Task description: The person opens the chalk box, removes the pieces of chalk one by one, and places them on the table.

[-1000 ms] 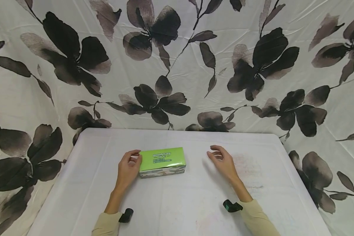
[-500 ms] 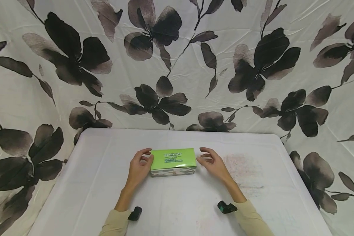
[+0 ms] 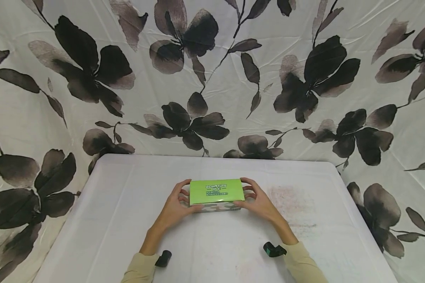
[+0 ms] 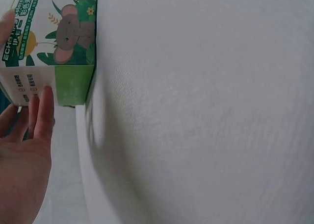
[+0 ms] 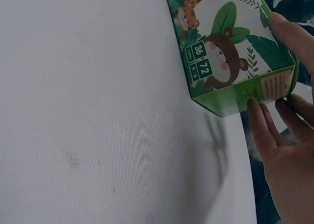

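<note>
A green-topped cardboard box [image 3: 217, 190] with printed lettering sits between the two hands on the white table. Cartoon animals decorate its long side, an elephant on the box [image 4: 73, 33] in the left wrist view and a bear on the box [image 5: 221, 57] in the right wrist view. The left hand [image 3: 175, 206] grips the box's left end, its thumb on the near face and fingers along the end. At the opposite end the right hand [image 3: 260, 201] holds the box likewise, thumb in front. The far side of the box is hidden.
White cloth covers the table [image 3: 127, 196], with reddish smudges on the right. Behind the table hangs a curtain [image 3: 233, 78] with dark flowers. A small black device sits at the left wrist [image 3: 164, 258] and another black device [image 3: 274, 249] at the right.
The box has shifted right along the table with the left hand. The right hand has come left to the box, and both thumbs now lie on its near face.
</note>
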A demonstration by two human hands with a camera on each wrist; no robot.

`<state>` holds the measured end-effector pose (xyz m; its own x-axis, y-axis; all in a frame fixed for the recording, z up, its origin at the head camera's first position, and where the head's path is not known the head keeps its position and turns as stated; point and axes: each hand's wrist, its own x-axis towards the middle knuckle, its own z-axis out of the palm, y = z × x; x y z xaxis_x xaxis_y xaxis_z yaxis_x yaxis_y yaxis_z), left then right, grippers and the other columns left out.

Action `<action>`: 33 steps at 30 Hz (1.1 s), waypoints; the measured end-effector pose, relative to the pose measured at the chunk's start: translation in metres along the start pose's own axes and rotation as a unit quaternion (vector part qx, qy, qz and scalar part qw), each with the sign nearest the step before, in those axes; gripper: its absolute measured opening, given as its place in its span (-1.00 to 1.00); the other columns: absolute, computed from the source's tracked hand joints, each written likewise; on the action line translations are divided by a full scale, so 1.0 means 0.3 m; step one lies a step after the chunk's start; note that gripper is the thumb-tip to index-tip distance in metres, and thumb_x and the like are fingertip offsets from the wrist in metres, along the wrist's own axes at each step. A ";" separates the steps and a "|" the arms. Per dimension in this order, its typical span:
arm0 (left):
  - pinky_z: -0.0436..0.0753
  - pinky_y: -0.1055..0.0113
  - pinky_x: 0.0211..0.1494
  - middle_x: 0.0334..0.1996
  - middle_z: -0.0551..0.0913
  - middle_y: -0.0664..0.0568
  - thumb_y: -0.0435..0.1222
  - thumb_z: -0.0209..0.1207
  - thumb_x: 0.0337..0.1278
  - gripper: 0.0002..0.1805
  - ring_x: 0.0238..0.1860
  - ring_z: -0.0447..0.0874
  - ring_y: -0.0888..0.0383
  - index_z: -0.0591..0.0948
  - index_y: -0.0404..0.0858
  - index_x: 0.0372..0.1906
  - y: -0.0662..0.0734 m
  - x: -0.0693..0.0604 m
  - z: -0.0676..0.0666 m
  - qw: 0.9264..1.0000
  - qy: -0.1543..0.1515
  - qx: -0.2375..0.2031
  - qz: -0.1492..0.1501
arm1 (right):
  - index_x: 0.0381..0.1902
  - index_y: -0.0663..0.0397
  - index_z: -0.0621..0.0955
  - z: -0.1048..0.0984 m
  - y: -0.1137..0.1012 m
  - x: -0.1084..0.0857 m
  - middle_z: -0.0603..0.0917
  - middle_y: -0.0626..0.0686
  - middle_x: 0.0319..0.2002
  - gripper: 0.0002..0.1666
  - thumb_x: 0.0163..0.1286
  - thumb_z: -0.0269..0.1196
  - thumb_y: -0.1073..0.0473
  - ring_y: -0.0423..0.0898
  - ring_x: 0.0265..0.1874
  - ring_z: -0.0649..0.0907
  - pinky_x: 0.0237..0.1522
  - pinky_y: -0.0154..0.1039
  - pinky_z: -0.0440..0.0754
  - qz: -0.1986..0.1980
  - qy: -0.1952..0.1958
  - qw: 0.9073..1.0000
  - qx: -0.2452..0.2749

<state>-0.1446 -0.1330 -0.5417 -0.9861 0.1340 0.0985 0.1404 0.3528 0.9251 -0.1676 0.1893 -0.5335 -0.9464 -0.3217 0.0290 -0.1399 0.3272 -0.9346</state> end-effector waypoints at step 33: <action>0.60 0.03 0.18 0.27 0.45 0.00 -0.23 0.68 -0.26 0.11 0.01 0.51 0.04 0.34 -0.13 0.50 0.014 -0.021 0.064 0.998 -0.053 -0.036 0.000 | 0.35 0.11 0.53 -0.024 -0.097 -0.031 0.52 0.06 0.28 -0.14 0.16 0.56 -0.10 0.04 0.30 0.44 0.30 0.10 0.46 -0.173 -0.033 0.950 -0.259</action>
<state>-0.1361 -0.1147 -0.5455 -0.9708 0.2316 0.0628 0.1298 0.2867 0.9492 -0.1568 0.1892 -0.5042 -0.7998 -0.5390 0.2641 -0.5796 0.5793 -0.5731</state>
